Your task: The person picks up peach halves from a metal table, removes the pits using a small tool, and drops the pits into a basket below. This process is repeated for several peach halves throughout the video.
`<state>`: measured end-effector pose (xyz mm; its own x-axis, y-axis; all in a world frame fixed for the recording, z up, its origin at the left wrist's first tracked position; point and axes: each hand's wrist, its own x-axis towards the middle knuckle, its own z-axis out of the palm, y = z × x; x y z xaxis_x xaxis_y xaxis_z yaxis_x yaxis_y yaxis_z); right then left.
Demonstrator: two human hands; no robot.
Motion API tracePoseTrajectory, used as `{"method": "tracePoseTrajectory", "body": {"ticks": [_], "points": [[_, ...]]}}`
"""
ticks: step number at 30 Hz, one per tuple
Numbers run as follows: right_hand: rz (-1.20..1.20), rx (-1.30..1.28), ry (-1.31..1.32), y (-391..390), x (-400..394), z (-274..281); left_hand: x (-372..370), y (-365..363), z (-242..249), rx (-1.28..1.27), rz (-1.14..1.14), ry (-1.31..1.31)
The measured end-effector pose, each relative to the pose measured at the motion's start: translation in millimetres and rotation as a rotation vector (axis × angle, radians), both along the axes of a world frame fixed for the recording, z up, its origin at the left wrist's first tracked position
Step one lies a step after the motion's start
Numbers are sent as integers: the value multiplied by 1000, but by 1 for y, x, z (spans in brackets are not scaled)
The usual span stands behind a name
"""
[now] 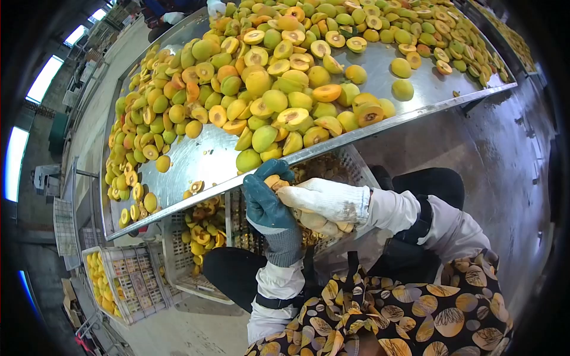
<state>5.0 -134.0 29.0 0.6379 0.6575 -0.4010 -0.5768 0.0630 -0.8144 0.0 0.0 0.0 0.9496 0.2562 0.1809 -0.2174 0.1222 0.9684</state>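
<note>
My left hand (267, 199), in a teal coated glove with a grey knit cuff, is closed around a yellow-orange peach half (275, 181) just off the table's front edge. Against that fruit, the fingertips of my right hand (326, 202) press in from the right. It wears a soiled white knit glove, and its fingers are curled shut. Whatever lies inside the right fist is hidden. Close beyond both hands, a heap of yellow-green peaches (275, 101), many cut in half with stones showing, lies on the metal table (208, 148).
Under the table edge stand plastic crates, one with peach halves (202, 237) and another, below my hands, with brownish bits (326, 169). A crate of yellow fruit (127, 285) stands lower left. At the far side, another person's gloved hand (216, 8) is near the heap.
</note>
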Motion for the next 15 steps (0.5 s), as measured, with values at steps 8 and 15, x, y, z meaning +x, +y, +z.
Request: {"method": "tracePoseTrajectory", "body": {"ticks": [8,15], "points": [[189,670,580,-4,11,-28,8,7,12,-13,-147,18],[350,755,734,-2,13,-31,11,25,3,309,-227,-211]]}}
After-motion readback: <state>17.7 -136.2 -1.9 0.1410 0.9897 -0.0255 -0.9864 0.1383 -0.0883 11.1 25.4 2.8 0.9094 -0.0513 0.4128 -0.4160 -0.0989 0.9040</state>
